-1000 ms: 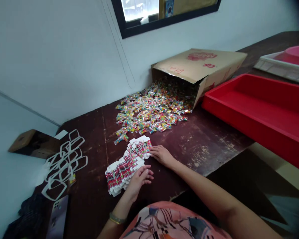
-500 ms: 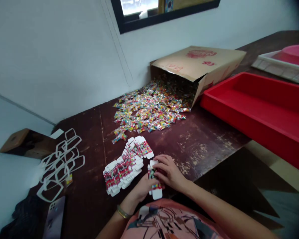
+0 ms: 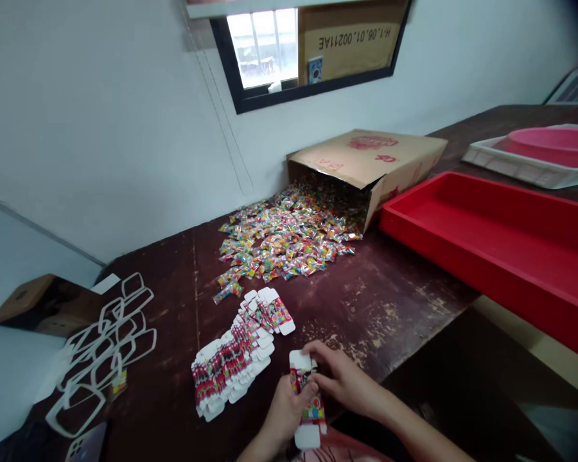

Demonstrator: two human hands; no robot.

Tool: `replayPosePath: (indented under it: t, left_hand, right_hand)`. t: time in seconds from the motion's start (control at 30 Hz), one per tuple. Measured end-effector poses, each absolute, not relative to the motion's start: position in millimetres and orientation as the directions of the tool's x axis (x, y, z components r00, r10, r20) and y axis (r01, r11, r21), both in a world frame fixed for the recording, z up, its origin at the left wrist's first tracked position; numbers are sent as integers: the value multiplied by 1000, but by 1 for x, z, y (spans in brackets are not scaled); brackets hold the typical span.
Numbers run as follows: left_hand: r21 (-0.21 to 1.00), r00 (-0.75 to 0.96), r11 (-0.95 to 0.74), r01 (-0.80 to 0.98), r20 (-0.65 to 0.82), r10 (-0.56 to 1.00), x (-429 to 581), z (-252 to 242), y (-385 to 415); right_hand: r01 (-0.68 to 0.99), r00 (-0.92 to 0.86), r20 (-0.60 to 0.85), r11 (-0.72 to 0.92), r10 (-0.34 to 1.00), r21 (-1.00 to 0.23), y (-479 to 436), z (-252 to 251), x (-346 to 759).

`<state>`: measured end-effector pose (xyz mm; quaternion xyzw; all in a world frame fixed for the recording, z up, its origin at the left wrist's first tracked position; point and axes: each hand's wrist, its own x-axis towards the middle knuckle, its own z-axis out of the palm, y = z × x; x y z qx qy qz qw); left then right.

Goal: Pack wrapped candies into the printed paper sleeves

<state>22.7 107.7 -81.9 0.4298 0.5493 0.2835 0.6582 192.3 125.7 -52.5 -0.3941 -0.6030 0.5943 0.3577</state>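
Observation:
My left hand (image 3: 282, 414) and my right hand (image 3: 344, 382) both hold one flat printed paper box blank (image 3: 304, 404), red and white, just above the near edge of the dark wooden table (image 3: 390, 301). Fingers of both hands are pinched on it. To the left of my hands lies a fanned row of the same flat box blanks (image 3: 238, 350). Farther back a heap of small colourful candy packets (image 3: 289, 240) spills from a cardboard carton (image 3: 366, 163) lying on its side.
A long red plastic tray (image 3: 491, 244) overhangs the table on the right. Behind it a white tray (image 3: 520, 167) holds a pink basin (image 3: 553, 142). White cut-out paper frames (image 3: 101, 346) lie at the left, with a phone (image 3: 84, 446) and a small brown box (image 3: 38, 305).
My right hand took one blank from the row's end; both hands brought it toward me and now hold it. The view has tilted upward.

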Motion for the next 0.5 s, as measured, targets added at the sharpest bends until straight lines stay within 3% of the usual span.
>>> replayPosePath:
  t: [0.1,0.17,0.27,0.4,0.5]
  left_hand:
    - [862,362,504,47,-485,796,24,-79,97]
    - [865,522,498,61,-454,723,24,-73,92]
    - [829,612,553,78,-478,630,23,-69,86]
    - [652,656,757,36,-587,475,23,-74,80]
    - [494,656,868,-56,-637,405,26,-76,83]
  right_hand:
    - [-94,-300,-215,-253,929,-963,106,-65,190]
    - [-185,-340,-373,-450,863,-874,96,-73,193]
    - [-224,-466,-463,-607,754,-763,91,-79,203]
    - [-103,-588,-488,-659,645,-745,98,-75,212]
    - [-12,-588,-417,-522,693,-853,105,-66,210]
